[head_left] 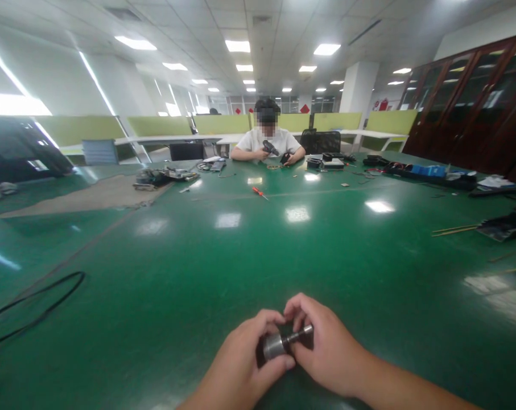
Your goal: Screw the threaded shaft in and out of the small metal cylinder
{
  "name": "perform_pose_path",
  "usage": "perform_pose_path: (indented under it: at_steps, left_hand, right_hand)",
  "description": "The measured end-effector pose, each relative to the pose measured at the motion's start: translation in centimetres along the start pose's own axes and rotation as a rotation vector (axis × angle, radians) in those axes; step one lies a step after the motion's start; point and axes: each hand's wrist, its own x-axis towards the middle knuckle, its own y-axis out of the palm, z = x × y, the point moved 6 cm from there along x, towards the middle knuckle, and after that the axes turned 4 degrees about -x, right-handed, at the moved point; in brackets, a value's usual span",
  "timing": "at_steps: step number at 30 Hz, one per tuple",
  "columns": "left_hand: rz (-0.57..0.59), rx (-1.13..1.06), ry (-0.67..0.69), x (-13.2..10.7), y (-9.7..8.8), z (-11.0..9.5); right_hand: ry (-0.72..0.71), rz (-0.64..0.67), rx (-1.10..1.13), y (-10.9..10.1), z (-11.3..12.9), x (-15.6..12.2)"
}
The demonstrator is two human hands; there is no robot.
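Note:
Both my hands meet low in the middle of the view, over the green table (pixel 223 267). My left hand (pixel 240 364) is closed round a small grey metal cylinder (pixel 273 345). A thin metal shaft (pixel 299 334) sticks out of the cylinder to the right, and my right hand (pixel 328 344) is closed on it with pinched fingers. A dark part sits behind the cylinder, mostly hidden by my fingers.
A person (pixel 267 142) sits across the table holding a dark power tool (pixel 271 148). A red screwdriver (pixel 260 193) lies mid-table. A black cable (pixel 40 302) loops at the left. Parts and tools (pixel 428 171) crowd the far right; wooden cabinets (pixel 475 102) line the right wall.

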Motion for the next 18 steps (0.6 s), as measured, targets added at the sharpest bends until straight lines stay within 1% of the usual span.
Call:
perform_pose_path:
  at_steps: [4,12,18]
  left_hand:
    - [-0.006,-0.041,-0.039,-0.10,-0.05,0.02]
    - [-0.007,-0.059,-0.011,-0.35,-0.13,-0.18]
    - [-0.058,-0.023,-0.020,-0.29,-0.30,0.15]
  right_hand:
    - [-0.014,0.014,-0.019,-0.09,0.33,-0.14]
    - [-0.030,0.011,-0.024,-0.27,0.71,-0.18]
    - [0.000,0.005,0.030,-0.16,0.67,-0.17]
